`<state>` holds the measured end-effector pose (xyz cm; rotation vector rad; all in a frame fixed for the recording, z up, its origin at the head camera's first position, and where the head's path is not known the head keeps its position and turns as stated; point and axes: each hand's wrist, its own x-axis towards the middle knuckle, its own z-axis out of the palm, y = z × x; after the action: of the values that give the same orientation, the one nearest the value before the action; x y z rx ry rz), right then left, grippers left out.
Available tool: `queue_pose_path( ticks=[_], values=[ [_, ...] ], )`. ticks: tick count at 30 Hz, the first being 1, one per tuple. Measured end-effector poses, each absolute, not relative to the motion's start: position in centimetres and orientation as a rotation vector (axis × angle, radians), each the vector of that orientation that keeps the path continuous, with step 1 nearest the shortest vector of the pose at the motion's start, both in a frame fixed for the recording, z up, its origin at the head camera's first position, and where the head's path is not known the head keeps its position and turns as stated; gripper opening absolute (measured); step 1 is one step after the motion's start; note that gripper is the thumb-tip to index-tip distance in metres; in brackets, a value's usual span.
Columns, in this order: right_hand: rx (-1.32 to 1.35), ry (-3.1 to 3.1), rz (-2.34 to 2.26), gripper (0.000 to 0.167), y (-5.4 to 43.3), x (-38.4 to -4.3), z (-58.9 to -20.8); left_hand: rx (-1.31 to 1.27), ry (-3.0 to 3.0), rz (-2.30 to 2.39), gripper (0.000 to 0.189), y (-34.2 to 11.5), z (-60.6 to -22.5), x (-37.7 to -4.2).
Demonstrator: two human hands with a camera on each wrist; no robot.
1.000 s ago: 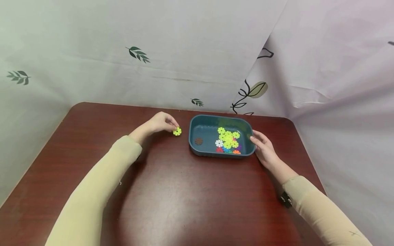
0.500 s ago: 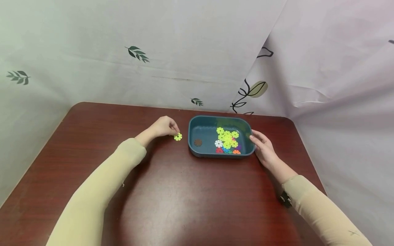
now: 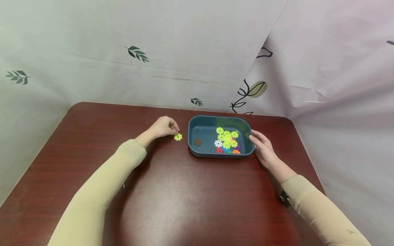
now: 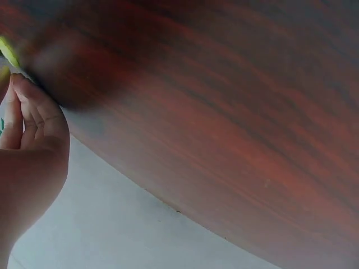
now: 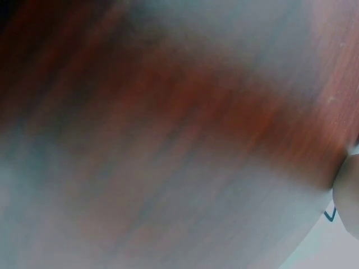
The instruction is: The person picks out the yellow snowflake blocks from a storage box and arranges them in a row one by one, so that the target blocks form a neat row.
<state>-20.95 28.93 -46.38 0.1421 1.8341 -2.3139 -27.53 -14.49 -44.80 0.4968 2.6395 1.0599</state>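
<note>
My left hand (image 3: 164, 126) is left of a dark blue plastic tub (image 3: 204, 131), thumb and fingertips pinching the edge of a yellow-green snowflake disc (image 3: 178, 137), a flat notched building piece. In the left wrist view, this disc (image 4: 8, 51) shows partly at the left edge by the fingertips. At the tub's right end my right hand (image 3: 265, 149) grips the wall, thumb at the rim and the other fingers along the outside. Several yellow-green discs (image 3: 227, 138) are heaped in the tub's right half, with a white disc (image 3: 218, 143) and other colours around them.
A brown disc (image 3: 197, 142) lies alone in the tub's left end. The tub stands on a reddish-brown wooden table (image 3: 184, 194), near its far edge. A pale cloth with leaf prints (image 3: 197, 101) hangs directly behind the table.
Since a second ago my left hand has brought the pinched disc slightly toward me and a touch to the right. The right hand keeps its grip on the tub.
</note>
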Motion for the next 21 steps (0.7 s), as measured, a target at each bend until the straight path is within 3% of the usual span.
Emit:
queue_pose_path(
  ticks=[21],
  values=[
    [0.157, 1.828, -2.305, 0.021, 29.0, -20.9, -46.3, 0.662, 2.583, 1.339, 0.016, -9.1, -39.9, -27.6]
  ],
)
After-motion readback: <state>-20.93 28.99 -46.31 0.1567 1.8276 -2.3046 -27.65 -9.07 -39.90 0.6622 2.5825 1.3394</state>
